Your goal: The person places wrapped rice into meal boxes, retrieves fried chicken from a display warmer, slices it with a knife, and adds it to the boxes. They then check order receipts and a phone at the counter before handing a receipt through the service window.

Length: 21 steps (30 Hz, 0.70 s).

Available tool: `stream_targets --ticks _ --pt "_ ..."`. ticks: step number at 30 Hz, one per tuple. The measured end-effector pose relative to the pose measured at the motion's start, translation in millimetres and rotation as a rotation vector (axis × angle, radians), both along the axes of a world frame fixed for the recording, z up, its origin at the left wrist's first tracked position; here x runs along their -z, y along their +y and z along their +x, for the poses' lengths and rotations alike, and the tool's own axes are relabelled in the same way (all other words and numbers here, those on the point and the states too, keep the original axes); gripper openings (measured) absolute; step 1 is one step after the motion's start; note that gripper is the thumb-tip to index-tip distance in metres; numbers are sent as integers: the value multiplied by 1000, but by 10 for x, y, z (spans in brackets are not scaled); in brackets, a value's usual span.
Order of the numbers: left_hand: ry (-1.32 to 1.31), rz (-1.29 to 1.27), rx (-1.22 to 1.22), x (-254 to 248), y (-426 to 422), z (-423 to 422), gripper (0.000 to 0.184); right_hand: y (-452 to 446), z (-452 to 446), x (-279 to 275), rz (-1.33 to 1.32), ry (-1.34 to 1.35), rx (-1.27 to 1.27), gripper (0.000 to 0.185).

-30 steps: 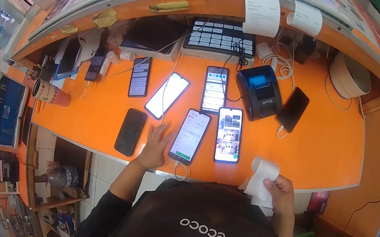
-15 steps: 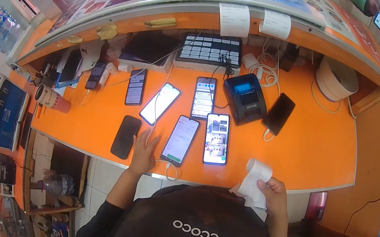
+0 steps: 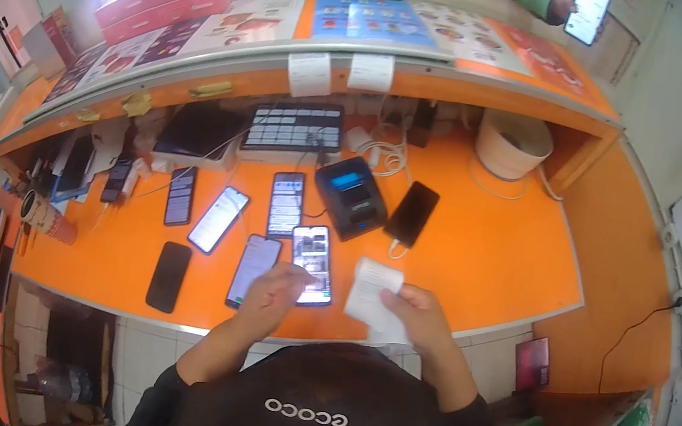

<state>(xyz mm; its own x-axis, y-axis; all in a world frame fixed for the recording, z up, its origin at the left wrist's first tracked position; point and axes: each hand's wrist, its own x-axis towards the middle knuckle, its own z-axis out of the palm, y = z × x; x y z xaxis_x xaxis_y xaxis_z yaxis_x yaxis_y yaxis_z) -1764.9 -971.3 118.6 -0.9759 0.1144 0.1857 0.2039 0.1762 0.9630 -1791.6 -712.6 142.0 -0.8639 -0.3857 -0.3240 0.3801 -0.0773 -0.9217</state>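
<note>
My right hand grips a white paper receipt above the front edge of the orange desk. My left hand is over the front phones, blurred, its fingers bent. It partly covers a phone with a pale screen and reaches to the lit phone showing photos; whether it touches either, I cannot tell. Behind them lies another lit phone. A black receipt printer stands to the right, beside a dark-screened phone with a white cable.
A tablet leans under the shelf, with two paper slips hanging above. A white-screened phone, a dark phone and a patterned cup are to the left. A white bucket stands at right. Across the counter, another person's hand holds a phone.
My left hand has moved right from beside the dark phone to the front lit phones. My right hand has lifted the receipt forward over the desk. The view has tilted up and shifted right.
</note>
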Motion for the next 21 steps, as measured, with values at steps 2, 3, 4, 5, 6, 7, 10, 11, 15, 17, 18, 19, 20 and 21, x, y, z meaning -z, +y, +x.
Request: stream_targets --ticks 2,3,4,5,6,7,10,11,15,17,18,19,20,21 --pt "-208 264 241 -258 290 -95 31 -11 -2 -82 -28 11 -61 24" --pt "-309 334 276 -192 357 -207 33 7 -3 -72 -24 76 -95 24" --pt "-416 402 311 -29 406 -360 35 28 1 -105 -19 65 -113 24" --pt "-525 470 345 39 468 -467 37 49 6 -136 -14 51 -132 24" --pt "-535 566 374 -125 580 -506 36 71 9 -162 -10 37 -150 24" --pt "-546 661 404 -390 717 -525 36 95 15 -175 -9 29 -165 24" --pt "-512 807 533 -494 887 -713 44 142 5 -204 -6 9 -192 24" --pt "-518 864 573 -485 914 -788 46 142 8 -206 -2 3 -189 23" --pt "-471 909 636 -581 1015 -934 52 159 -35 -175 35 11 -182 24" --pt "-455 993 675 -572 1072 -926 56 149 -102 -143 -37 1 -87 27" --pt "-448 1093 703 -538 1107 -880 58 139 -162 -116 -121 -18 1 28" --pt "-441 1192 734 -492 1145 -824 60 125 -222 -105 -205 -34 89 29" --pt "-416 1141 742 -345 1186 -781 62 87 -270 -118 -289 -2 186 30" --pt "-391 1091 751 -110 1231 -745 64 36 -318 -141 -373 31 282 31"
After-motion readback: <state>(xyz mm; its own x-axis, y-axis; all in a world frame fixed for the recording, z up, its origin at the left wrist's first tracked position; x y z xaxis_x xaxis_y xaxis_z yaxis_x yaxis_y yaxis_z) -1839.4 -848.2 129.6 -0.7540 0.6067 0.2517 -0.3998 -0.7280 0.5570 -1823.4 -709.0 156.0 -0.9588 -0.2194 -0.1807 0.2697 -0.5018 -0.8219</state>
